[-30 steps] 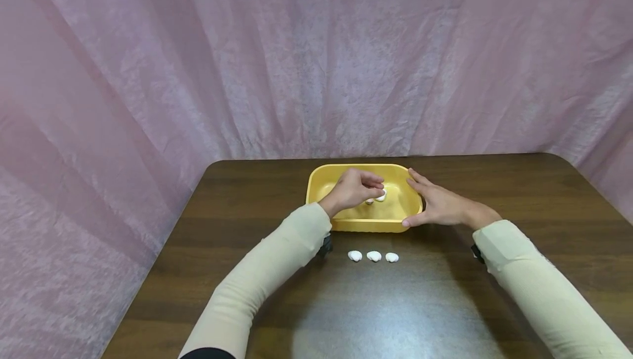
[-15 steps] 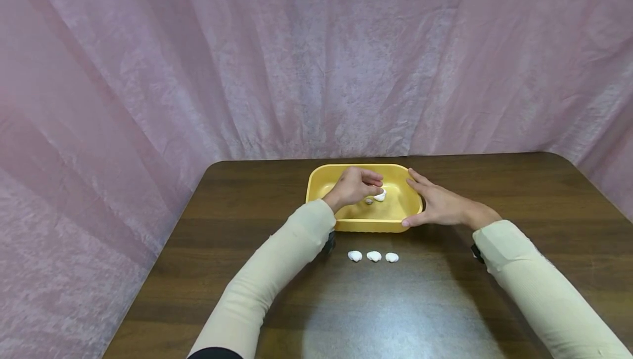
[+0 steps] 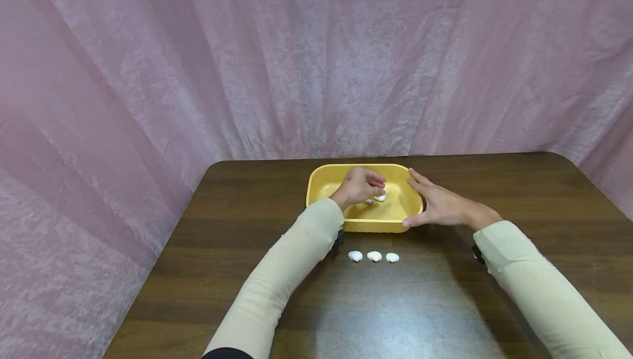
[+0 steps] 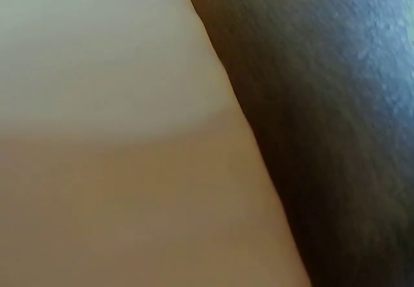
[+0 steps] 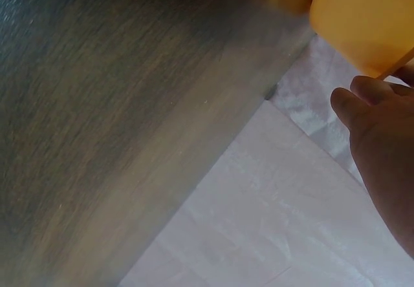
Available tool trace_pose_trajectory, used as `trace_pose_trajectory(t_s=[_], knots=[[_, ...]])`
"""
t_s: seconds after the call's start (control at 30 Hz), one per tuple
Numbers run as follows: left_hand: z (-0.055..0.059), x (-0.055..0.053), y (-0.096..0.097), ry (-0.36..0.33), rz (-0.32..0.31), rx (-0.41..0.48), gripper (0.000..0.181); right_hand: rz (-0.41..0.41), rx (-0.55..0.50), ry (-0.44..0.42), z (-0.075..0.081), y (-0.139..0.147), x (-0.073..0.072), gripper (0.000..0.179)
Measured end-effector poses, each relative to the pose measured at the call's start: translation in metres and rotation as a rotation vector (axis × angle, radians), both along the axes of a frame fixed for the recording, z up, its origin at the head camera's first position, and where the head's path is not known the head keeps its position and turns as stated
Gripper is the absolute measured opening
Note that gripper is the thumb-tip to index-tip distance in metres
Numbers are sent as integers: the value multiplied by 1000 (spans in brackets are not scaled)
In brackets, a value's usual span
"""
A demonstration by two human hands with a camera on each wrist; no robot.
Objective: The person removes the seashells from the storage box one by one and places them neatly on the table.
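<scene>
White shell (image 3: 380,197) within yellow tray (image 3: 374,226), at thumb tip of left hand (image 3: 357,184) | pinched or loose: cannot tell | right hand (image 3: 440,205): fingers and thumb clamped on tray's right end

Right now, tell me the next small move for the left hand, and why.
I'd probably close the left hand gently on the white shell in the yellow tray: in the head view it is right by that shell, though whether it pinches it is hard to tell. The right hand grips the tray's end, which should help steady it.
</scene>
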State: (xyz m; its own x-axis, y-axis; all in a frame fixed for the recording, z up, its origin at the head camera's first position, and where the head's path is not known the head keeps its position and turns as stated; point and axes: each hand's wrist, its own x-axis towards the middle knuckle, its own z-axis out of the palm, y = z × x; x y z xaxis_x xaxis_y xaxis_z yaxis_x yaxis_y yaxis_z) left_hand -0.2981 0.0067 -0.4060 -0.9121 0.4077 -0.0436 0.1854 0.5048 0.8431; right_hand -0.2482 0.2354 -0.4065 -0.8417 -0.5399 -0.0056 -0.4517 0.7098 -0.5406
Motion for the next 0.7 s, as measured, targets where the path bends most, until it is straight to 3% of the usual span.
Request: trace_pose_trajectory(t_s=[0.23,0.43,0.7], knots=[[-6,0,0,-23,9,-15,25,1,-3,4,-1,0,0,117],[-9,1,1,5,7,-54,23,-6,-4,8,0,0,0,116],[-12,3,3,77,-28,-205,21,-9,-8,3,0,0,2,117]])
